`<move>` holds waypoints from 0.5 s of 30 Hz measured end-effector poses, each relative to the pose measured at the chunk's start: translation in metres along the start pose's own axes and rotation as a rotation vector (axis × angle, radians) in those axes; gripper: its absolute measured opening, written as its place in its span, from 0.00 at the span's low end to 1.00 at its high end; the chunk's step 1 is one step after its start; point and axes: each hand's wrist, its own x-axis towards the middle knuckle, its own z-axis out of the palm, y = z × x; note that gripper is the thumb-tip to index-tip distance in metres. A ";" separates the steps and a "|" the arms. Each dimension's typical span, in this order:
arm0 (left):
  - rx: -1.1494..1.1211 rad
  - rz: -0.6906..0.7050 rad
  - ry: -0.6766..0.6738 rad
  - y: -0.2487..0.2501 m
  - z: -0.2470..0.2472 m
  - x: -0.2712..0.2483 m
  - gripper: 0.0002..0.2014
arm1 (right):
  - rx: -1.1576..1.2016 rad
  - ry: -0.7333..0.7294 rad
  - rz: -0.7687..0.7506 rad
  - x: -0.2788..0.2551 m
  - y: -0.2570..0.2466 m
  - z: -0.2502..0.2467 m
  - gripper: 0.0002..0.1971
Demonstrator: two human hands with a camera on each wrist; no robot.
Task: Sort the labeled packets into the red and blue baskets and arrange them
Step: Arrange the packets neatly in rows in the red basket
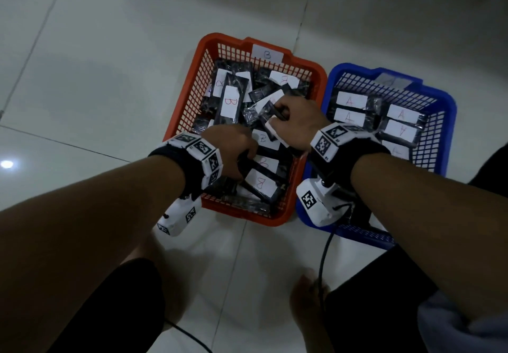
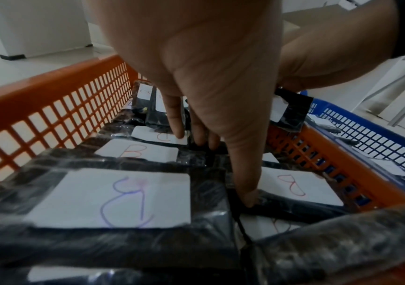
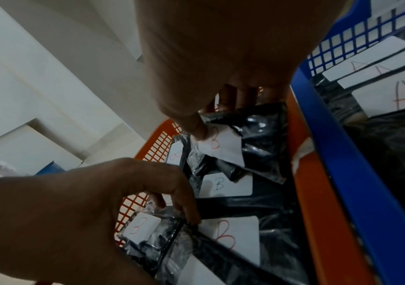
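Pale tiled floor (image 1: 110, 83), dim light; red basket (image 1: 189, 100) and blue basket (image 1: 448, 122) stand side by side, rims touching. Your left hand (image 1: 231, 149) is down among the packets at the near end of the red basket, fingers (image 2: 250, 194) extended, tips pressing into the gaps between them; it grips nothing. Your right hand (image 1: 295, 120) pinches one packet (image 3: 223, 146), thumb on its white label, fingers curled behind it. Advice: hold the neighbours flat with the left hand, then lay the pinched packet label-up into a row; the film looks slippery, so keep the pinch firm. Packets are black, glossy, each with a white label. Red basket: all "B", jumbled and overlapping. Blue basket: "A" packets, in tidy rows.
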 end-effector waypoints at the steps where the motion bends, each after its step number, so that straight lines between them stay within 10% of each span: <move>1: 0.005 0.002 -0.002 -0.002 0.002 0.001 0.27 | 0.017 0.003 -0.001 -0.001 0.001 0.001 0.06; 10: -0.136 -0.029 0.141 -0.006 0.007 -0.005 0.29 | 0.086 0.050 -0.001 0.000 0.006 0.006 0.06; 15: -0.117 -0.023 -0.175 0.016 0.001 -0.006 0.25 | 0.078 0.063 -0.006 0.003 0.005 0.009 0.05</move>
